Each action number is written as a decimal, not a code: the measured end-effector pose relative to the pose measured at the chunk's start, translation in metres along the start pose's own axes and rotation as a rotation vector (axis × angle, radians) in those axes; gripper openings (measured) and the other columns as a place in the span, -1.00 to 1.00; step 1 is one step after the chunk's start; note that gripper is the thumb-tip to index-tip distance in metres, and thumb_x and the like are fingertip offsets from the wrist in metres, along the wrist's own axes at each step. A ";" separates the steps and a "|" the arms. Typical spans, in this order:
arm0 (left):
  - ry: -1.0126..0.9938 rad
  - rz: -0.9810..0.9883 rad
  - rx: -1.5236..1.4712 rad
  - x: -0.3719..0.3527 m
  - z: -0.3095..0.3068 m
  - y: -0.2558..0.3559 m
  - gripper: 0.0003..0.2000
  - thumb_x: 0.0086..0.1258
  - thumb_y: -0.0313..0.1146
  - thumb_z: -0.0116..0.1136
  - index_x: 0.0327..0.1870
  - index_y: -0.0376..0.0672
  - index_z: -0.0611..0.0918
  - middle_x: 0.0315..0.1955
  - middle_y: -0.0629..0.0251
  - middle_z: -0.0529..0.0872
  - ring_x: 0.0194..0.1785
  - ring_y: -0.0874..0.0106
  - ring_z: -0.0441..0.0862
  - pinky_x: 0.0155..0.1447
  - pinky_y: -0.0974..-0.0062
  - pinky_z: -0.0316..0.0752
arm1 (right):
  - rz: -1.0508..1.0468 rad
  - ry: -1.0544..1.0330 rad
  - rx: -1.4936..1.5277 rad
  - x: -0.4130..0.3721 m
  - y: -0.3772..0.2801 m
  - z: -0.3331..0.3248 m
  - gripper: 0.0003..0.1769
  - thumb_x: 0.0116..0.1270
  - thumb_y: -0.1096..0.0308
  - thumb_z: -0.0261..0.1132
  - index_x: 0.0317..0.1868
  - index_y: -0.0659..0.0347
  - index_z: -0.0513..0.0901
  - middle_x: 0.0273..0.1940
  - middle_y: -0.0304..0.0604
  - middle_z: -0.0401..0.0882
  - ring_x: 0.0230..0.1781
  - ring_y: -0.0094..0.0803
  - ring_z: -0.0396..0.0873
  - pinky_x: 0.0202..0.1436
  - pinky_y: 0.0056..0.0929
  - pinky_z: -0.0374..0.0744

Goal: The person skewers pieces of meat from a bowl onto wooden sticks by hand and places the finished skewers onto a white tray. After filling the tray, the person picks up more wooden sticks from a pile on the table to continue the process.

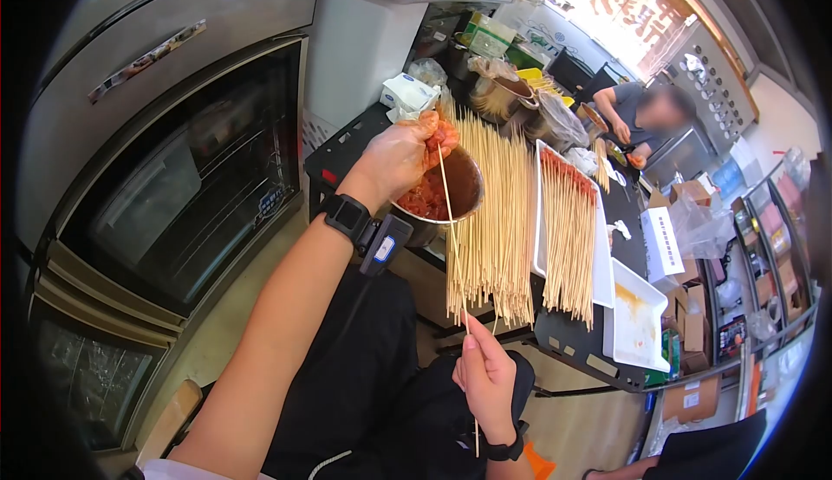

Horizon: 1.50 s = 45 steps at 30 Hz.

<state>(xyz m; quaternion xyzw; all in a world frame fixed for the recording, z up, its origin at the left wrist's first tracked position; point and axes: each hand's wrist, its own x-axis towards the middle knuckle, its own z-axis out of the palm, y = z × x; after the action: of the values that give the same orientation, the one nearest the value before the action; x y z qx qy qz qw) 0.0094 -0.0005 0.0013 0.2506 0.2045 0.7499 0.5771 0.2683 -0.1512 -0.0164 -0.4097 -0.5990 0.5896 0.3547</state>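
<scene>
My left hand is raised over a metal bowl of red marinated meat and pinches a piece of the meat at its fingertips. My right hand is lower, near my lap, and grips a thin bamboo skewer near its lower end. The skewer runs up to the meat piece in my left hand. A smartwatch and a small clipped device sit on my left wrist.
A broad pile of bare skewers lies on the black table. A white tray carries skewers loaded with meat, and another white tray is near the table's edge. An oven stands at left. Another person works at the far end.
</scene>
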 end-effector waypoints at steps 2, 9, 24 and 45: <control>-0.013 0.011 0.003 0.001 -0.001 -0.001 -0.80 0.47 -0.32 -0.16 -0.30 -0.26 0.45 -0.39 0.32 0.51 -0.32 0.50 0.49 -0.10 0.57 0.47 | 0.011 0.002 -0.041 0.000 -0.001 -0.001 -0.64 0.39 0.42 0.05 0.17 0.31 0.42 -0.59 -0.45 0.29 -0.65 -0.78 0.19 -0.59 -0.75 0.23; -0.277 0.518 1.123 0.004 -0.019 0.003 -0.80 0.46 -0.37 -0.18 -0.36 -0.25 0.45 -0.46 0.37 0.48 -0.36 0.53 0.43 -0.18 0.61 0.38 | -0.020 -0.021 -0.187 -0.001 -0.003 -0.001 -0.65 0.42 0.47 -0.03 0.17 0.35 0.39 -0.65 -0.46 0.17 -0.73 -0.76 0.10 -0.65 -0.71 0.15; -0.008 0.077 0.218 0.003 -0.004 -0.006 -0.71 0.46 -0.29 -0.13 -0.41 -0.33 0.47 -0.44 0.34 0.48 -0.35 0.56 0.40 -0.18 0.67 0.35 | -0.101 0.087 -0.358 0.000 -0.009 0.011 -0.68 0.35 0.46 0.07 0.10 0.32 0.47 -0.71 -0.34 0.19 -0.69 -0.74 0.15 -0.61 -0.69 0.20; 0.041 -0.169 -0.164 -0.004 0.002 0.006 -0.76 0.39 -0.39 -0.02 -0.10 -0.43 0.45 -0.18 -0.03 0.56 -0.11 0.21 0.58 0.02 0.31 0.55 | -0.328 0.142 -0.697 -0.005 -0.014 0.025 -0.64 0.30 0.53 0.08 0.12 0.35 0.42 -0.71 0.03 0.32 -0.76 -0.31 0.45 -0.66 -0.48 0.35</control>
<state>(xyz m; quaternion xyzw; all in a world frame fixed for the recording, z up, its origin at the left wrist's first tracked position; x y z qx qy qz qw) 0.0069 -0.0062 0.0059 0.1690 0.1744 0.7179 0.6524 0.2469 -0.1659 -0.0034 -0.4441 -0.7949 0.2564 0.3244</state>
